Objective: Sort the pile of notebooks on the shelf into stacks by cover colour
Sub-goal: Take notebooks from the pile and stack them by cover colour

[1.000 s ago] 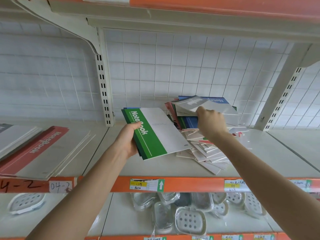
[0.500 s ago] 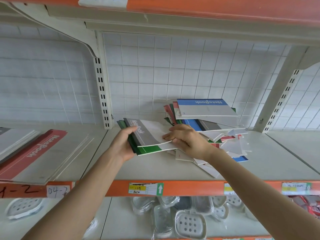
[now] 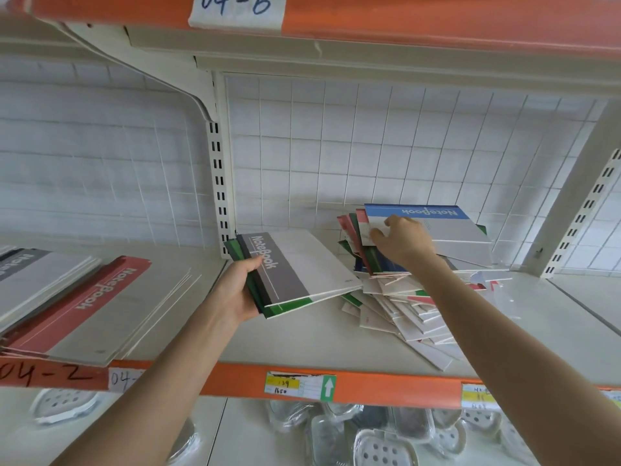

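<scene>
In left hand point(image 3: 240, 290), grey-topped notebooks point(image 3: 295, 264); right hand point(image 3: 403, 242) on pile point(image 3: 413, 311).

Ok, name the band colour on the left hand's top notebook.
Grey with white lettering on the top notebook; head view.

two slender bare forearms, uncovered up to the near edge; bare left hand point(image 3: 235, 292), bare right hand point(image 3: 405, 245).

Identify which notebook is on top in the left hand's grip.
The grey-banded notebook, uppermost in the left hand; the green-banded notebooks lie under it, and the pile is topped by a blue-banded notebook.
</scene>
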`<state>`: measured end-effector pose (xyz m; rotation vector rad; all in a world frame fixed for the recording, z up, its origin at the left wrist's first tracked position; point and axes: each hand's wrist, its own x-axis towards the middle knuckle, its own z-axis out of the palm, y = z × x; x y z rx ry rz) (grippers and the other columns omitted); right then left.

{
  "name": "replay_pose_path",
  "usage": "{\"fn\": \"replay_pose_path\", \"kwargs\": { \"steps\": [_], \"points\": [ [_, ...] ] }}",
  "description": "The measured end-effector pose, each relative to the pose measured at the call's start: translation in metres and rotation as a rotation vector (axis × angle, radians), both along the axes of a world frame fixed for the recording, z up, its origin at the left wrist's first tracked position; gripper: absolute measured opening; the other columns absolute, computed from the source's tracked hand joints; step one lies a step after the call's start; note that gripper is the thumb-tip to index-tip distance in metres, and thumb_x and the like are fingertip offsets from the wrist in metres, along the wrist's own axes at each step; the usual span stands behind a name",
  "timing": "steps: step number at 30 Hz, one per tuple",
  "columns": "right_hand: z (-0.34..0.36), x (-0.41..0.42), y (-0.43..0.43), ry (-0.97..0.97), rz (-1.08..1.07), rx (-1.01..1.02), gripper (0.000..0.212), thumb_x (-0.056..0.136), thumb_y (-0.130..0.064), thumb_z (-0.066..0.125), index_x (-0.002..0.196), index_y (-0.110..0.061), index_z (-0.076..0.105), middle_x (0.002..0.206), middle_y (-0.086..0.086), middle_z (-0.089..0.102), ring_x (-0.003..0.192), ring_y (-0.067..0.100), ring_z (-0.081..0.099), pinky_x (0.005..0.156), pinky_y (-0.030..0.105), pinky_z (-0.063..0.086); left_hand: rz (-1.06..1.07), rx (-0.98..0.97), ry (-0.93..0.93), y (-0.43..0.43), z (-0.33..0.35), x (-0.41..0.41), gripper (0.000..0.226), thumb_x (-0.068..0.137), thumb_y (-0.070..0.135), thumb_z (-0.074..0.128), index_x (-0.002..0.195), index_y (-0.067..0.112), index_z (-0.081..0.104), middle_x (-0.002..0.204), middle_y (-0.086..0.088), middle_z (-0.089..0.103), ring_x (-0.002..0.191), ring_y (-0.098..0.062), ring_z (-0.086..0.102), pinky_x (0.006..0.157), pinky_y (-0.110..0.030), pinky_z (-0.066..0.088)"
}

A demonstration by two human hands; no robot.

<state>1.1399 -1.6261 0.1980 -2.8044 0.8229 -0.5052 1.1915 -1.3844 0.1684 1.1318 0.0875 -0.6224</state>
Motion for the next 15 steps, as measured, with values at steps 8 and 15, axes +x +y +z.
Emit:
{"fn": "replay_pose_path", "kwargs": {
  "steps": [8,15],
  "points": [
    [0.006,0.013,0.001,0.213,-0.069,-0.131,0.034,0.098,-0.040,0.034,0.096,-0.009,0.049,0.086,0.007,0.052,0.080,0.023,0.052,0.065,0.029,0.040,0.030,0.000,-0.029,0.000,-0.001,0.005,0.023,0.095,0.007,0.046,0.116,0.009,0.054,0.089,-0.009,0.064,0.077,-0.024,0.061,0.063,-0.039,0.046],
    [0.007,-0.002,0.013,0.178,-0.038,-0.333,0.023,0.095,-0.008,0.038,0.116,-0.003,0.047,0.098,0.014,0.059,0.091,0.029,0.059,0.062,0.029,0.041,0.038,0.018,-0.075,-0.001,0.000,0.005,0.022,0.094,0.010,0.047,0.114,0.011,0.056,0.089,-0.007,0.066,0.078,-0.023,0.063,0.060,-0.035,0.047]
  ]
}}
